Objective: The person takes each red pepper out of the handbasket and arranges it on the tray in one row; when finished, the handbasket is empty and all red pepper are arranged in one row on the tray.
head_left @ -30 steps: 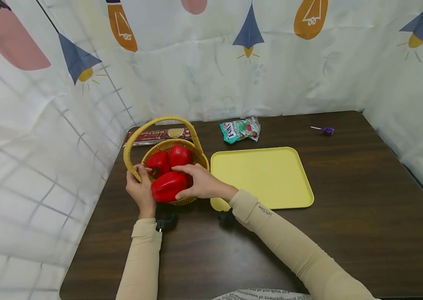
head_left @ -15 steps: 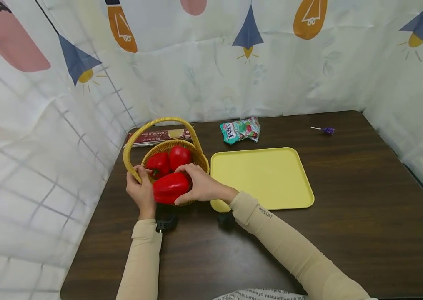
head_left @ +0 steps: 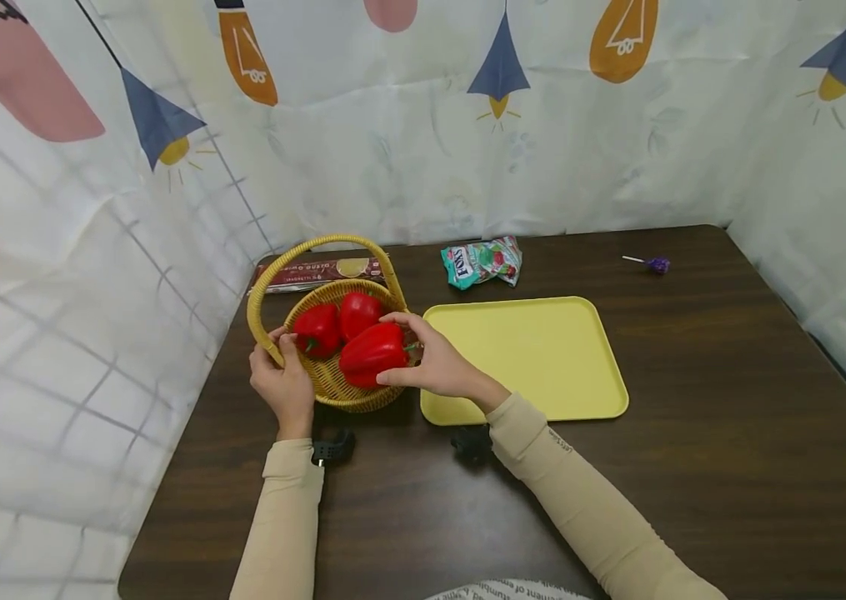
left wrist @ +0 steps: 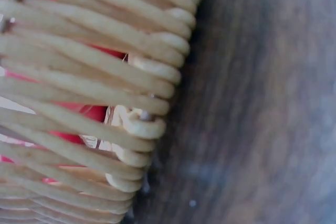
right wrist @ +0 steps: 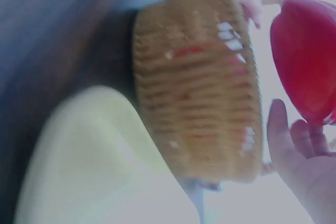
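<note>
A yellow wicker basket (head_left: 358, 401) with a tall arched handle stands on the left part of the table. My left hand (head_left: 283, 385) grips its left rim at the foot of the handle. Two red bell peppers (head_left: 317, 327) lie inside. With the fingers of my right hand (head_left: 447, 360) I hold a third red bell pepper (head_left: 373, 357) near its green stem, over the basket's right side. In the right wrist view this pepper (right wrist: 308, 59) shows above the basket rim. The left wrist view shows the woven wall (left wrist: 89, 93) up close, with red behind the gaps.
Right of the basket lies a yellow tray (head_left: 535, 358), partly under my right forearm. Behind are a dark red flat box (head_left: 317, 273), a teal candy bag (head_left: 483, 262) and a purple lollipop (head_left: 658, 265). A patterned curtain (head_left: 407, 167) hangs behind the dark table (head_left: 730, 400).
My right hand has lifted the front pepper and carried it right and slightly back, uncovering the basket's front inside. My left hand keeps its hold on the rim.
</note>
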Demonstrator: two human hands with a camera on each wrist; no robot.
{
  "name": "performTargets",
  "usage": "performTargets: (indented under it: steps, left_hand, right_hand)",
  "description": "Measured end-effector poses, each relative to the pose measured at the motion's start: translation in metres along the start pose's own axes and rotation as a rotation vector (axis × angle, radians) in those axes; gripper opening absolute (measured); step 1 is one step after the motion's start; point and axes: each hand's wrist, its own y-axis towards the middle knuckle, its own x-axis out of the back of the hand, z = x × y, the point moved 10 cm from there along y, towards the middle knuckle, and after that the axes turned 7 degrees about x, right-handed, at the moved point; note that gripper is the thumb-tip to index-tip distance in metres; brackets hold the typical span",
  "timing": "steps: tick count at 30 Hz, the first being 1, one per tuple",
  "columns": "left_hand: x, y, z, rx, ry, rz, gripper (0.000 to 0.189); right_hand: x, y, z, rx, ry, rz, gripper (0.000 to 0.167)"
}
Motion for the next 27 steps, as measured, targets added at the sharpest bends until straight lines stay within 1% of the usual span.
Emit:
performTargets:
  steps: [2,7,11,14,16,19,21,22,24,27]
  left_hand:
    - [0.000,0.001,-0.001,-0.002,0.015,-0.007,0.020]
    - [0.000,0.001,-0.002,0.010,0.008,-0.001,0.020]
    - [0.000,0.000,-0.002,0.009,0.008,0.004,0.025]
    - [0.000,0.000,-0.001,0.012,0.005,0.010,0.025]
    - [-0.001,0.000,0.000,0.012,0.006,0.014,0.022]
    - [-0.001,0.000,-0.001,0.012,0.005,0.019,0.020]
    - [-0.001,0.000,-0.001,0.012,0.001,0.019,0.020]
    - [-0.001,0.000,-0.001,0.011,-0.004,0.020,0.020]
    - [0.000,0.000,-0.001,0.009,-0.007,0.018,0.020]
    - [0.001,0.000,0.000,0.003,-0.012,0.018,0.020]
  right_hand:
    - [0.008,-0.002,0.001,-0.015,0.018,-0.004,0.070]
    - [0.030,-0.007,0.002,-0.043,0.031,-0.028,0.074]
    - [0.050,-0.010,0.003,-0.038,0.027,-0.075,0.073]
    - [0.067,-0.013,0.000,-0.055,0.024,-0.132,0.073]
    - [0.079,-0.015,-0.002,-0.078,0.003,-0.181,0.074]
    - [0.096,-0.019,-0.006,-0.115,-0.070,-0.255,0.076]
    - [0.105,-0.021,-0.009,-0.144,-0.115,-0.288,0.077]
    - [0.108,-0.022,-0.012,-0.166,-0.136,-0.298,0.078]
    - [0.111,-0.025,-0.005,-0.209,-0.167,-0.305,0.077]
    - [0.117,-0.028,-0.012,-0.246,-0.201,-0.311,0.078]
